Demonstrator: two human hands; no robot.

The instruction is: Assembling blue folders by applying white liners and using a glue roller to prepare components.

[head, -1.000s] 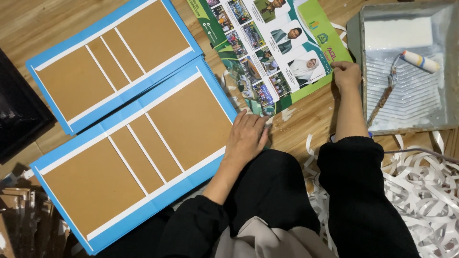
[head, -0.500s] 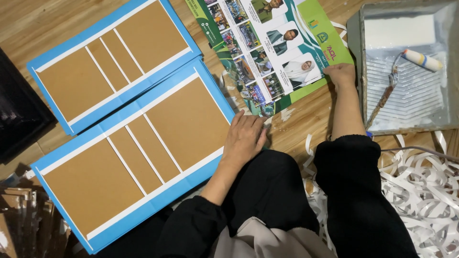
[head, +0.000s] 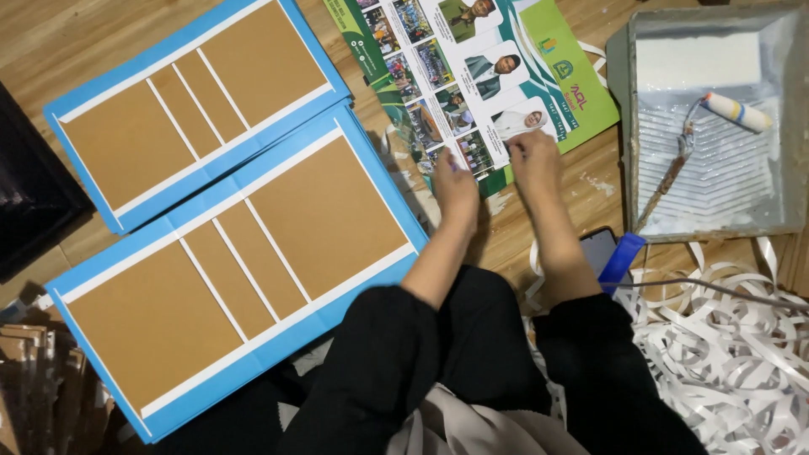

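Note:
A glossy green and white printed sheet (head: 472, 76) with several photo panels lies on the wooden floor ahead of me. My left hand (head: 455, 184) and my right hand (head: 531, 160) sit side by side at its near edge, fingers curled onto the paper. To the left of my left hand lies a brown cardboard panel (head: 236, 270) with a blue border and white stripes. A second matching panel (head: 190, 105) lies beyond it. My black sleeves and knees fill the bottom of the view.
A grey paint tray (head: 628, 101) at the right holds white paint and a small roller (head: 736, 111). A dark phone (head: 597, 248) and a blue piece (head: 622, 257) lie by my right forearm. Curled white paper strips (head: 733, 354) are piled at the lower right. A black object (head: 34, 198) sits at the left edge.
My left hand left the near panel's corner and moved right to the printed sheet's edge. My right hand slid left along that edge, and the sheet has shifted.

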